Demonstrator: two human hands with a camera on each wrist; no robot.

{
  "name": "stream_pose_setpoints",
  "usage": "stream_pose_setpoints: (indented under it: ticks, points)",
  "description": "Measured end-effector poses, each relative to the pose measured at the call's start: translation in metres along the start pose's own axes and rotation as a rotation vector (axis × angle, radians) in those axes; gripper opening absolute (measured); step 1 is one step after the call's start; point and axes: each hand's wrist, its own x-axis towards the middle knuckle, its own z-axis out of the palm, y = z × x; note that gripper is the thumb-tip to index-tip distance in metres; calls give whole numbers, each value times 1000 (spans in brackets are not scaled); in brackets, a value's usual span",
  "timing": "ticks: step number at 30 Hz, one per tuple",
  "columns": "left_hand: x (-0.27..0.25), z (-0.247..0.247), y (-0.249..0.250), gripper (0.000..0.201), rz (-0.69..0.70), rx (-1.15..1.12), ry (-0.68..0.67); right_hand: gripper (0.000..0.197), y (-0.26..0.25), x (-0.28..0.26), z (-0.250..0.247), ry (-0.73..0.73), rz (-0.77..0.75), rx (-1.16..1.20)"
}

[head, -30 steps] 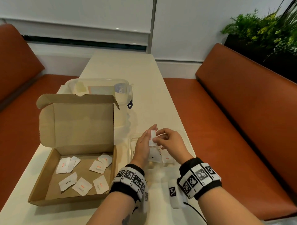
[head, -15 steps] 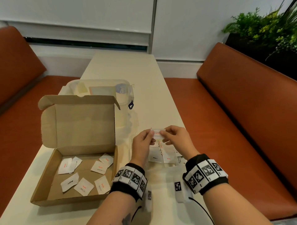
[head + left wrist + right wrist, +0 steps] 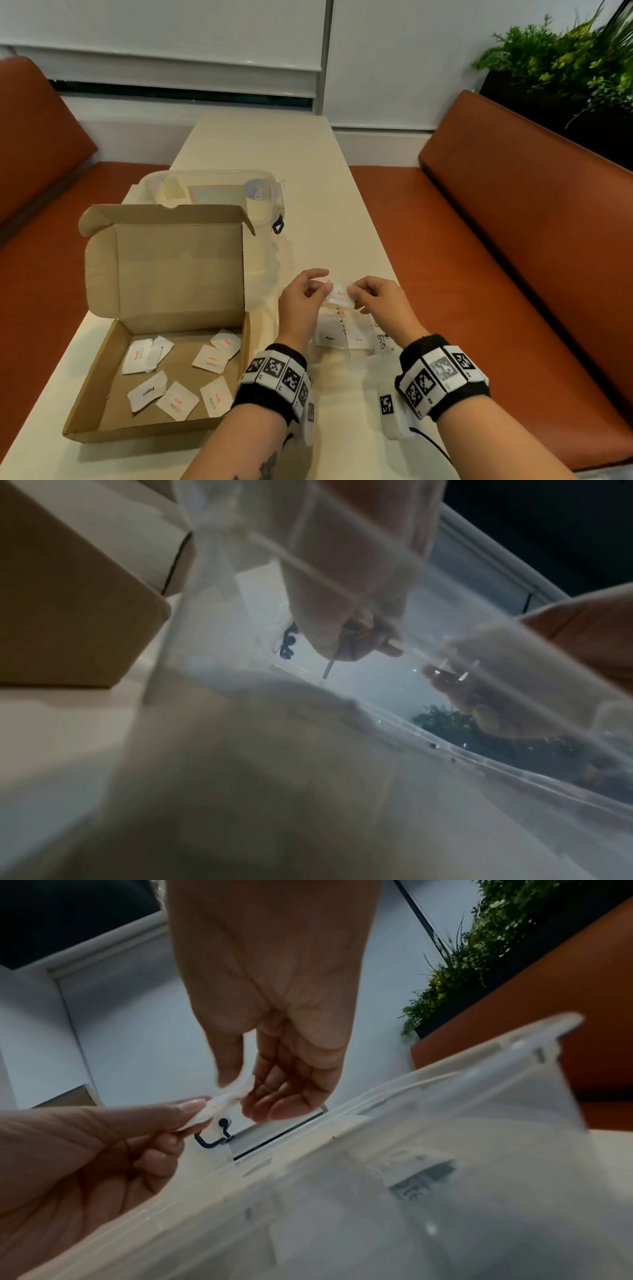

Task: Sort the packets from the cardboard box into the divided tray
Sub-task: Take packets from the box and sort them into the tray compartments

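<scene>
Both hands pinch one white salt packet (image 3: pixel 339 295) between them in the head view: the left hand (image 3: pixel 302 301) grips its left end, the right hand (image 3: pixel 378 301) its right end, above the clear divided tray (image 3: pixel 349 349). Packets marked pepper and salt lie in the tray's compartments. The open cardboard box (image 3: pixel 102 377) sits to the left on the table (image 3: pixel 274 144), with more packets (image 3: pixel 178 401) inside.

From the left wrist, the view is blurred through clear plastic; fingers (image 3: pixel 359 639) hold a thin white edge.

From the right wrist, thumb and fingers (image 3: pixel 287 1096) of the right hand clasp the packet (image 3: pixel 226 1099), the left hand's fingertips (image 3: pixel 185 1110) holding its other end, over the tray's rim (image 3: pixel 445 1074).
</scene>
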Motion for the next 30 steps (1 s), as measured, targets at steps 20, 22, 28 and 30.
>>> stream_pose_setpoints:
  ticks: [20,22,28,30]
  points:
    - [3,-8,-5,36,24,577,88,7,25,-2,-16,-246,101,-626]
    - [3,-7,-7,42,-9,642,55,7,27,-4,-13,-277,105,-650]
    - [1,-3,-10,46,-19,706,-38,11,31,-12,-5,-245,-12,-765]
    - [2,-4,-10,47,-21,717,-46,22,31,-14,-4,-220,-66,-779]
